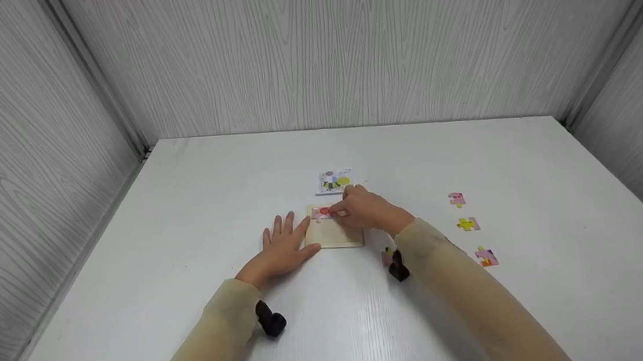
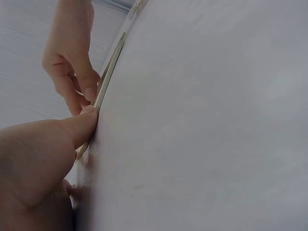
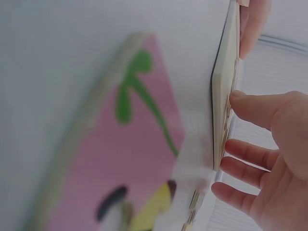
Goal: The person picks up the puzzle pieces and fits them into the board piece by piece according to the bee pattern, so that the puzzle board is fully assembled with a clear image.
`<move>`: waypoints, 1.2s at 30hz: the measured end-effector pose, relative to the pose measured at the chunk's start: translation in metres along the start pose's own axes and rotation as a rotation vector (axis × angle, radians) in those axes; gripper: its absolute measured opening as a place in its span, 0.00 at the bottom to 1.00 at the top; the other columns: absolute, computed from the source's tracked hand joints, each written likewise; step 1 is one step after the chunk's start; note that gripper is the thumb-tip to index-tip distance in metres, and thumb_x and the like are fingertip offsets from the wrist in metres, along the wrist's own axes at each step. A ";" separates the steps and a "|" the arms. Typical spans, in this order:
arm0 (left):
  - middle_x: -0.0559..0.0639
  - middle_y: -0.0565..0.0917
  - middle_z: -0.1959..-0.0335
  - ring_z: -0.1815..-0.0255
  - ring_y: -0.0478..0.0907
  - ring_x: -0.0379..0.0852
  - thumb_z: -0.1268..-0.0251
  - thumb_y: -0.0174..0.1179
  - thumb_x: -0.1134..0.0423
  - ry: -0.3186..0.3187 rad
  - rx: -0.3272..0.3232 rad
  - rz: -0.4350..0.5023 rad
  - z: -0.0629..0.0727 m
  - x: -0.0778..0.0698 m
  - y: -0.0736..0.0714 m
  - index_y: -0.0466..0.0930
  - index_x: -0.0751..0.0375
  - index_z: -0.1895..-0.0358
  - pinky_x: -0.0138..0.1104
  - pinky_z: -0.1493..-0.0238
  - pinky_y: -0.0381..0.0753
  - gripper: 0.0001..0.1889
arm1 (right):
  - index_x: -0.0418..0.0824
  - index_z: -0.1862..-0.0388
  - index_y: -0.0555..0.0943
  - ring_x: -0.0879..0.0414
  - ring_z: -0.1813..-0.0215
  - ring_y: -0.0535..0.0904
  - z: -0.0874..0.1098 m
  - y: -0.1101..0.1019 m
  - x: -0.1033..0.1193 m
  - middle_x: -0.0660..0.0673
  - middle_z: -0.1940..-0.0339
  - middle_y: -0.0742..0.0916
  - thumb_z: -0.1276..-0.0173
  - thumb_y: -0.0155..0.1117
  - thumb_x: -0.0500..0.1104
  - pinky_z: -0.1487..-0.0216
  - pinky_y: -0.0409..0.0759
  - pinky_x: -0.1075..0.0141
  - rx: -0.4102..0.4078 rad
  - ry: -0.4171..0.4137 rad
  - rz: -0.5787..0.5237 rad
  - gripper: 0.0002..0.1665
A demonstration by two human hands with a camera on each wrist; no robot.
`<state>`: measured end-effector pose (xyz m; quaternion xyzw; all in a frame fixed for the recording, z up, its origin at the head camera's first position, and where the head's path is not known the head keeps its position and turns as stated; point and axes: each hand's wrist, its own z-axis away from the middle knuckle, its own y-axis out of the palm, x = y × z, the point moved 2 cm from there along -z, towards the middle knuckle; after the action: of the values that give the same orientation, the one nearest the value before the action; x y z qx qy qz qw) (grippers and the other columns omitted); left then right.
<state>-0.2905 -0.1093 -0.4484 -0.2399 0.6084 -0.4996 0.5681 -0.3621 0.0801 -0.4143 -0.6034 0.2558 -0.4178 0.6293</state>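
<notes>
My left hand (image 1: pixel 284 249) lies with its fingers spread on the table, its index finger and thumb touching the left side of a shallow wooden puzzle tray (image 1: pixel 335 238). In the left wrist view the left thumb (image 2: pixel 79 126) presses against the tray's edge. My right hand (image 1: pixel 363 209) reaches over the tray's upper right part, thumb and index fingertips down at a puzzle piece mostly covered by the fingers. Beside those fingertips, a pink puzzle piece with a red shape (image 1: pixel 318 212) lies in the tray's upper left corner. The right wrist view shows the right thumb (image 3: pixel 255 107) at the tray's rim.
A bee picture card (image 1: pixel 335 180) lies just behind the tray. To the right are a pink piece (image 1: pixel 456 198), a yellow piece (image 1: pixel 467 224) and a pink-orange piece (image 1: pixel 486 256). Another puzzle piece (image 1: pixel 386 257) sits partly under the right wrist. Grey panels (image 1: pixel 310 53) wall the table.
</notes>
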 end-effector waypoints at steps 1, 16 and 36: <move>0.63 0.37 0.26 0.28 0.26 0.63 0.32 0.43 0.40 -0.002 0.001 0.001 0.000 0.000 0.000 0.46 0.53 0.26 0.59 0.36 0.29 0.37 | 0.58 0.39 0.75 0.53 0.54 0.67 0.000 -0.001 0.000 0.44 0.52 0.76 0.31 0.56 0.51 0.54 0.73 0.61 0.002 0.002 -0.010 0.21; 0.64 0.37 0.26 0.28 0.27 0.64 0.31 0.43 0.40 0.012 -0.005 0.010 0.002 -0.001 -0.003 0.46 0.54 0.26 0.59 0.36 0.29 0.37 | 0.45 0.35 0.71 0.48 0.41 0.71 0.018 -0.019 -0.012 0.40 0.42 0.75 0.33 0.59 0.49 0.42 0.69 0.53 -0.070 -0.023 -0.248 0.28; 0.62 0.36 0.26 0.28 0.25 0.62 0.32 0.43 0.40 -0.004 0.008 0.013 0.002 -0.001 -0.001 0.45 0.53 0.26 0.59 0.36 0.28 0.38 | 0.38 0.38 0.72 0.44 0.44 0.73 0.046 -0.032 -0.043 0.37 0.45 0.77 0.32 0.59 0.44 0.46 0.72 0.54 -0.151 -0.070 -0.270 0.25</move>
<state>-0.2890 -0.1090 -0.4467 -0.2344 0.6069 -0.4978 0.5735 -0.3532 0.1432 -0.3847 -0.6923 0.1809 -0.4566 0.5287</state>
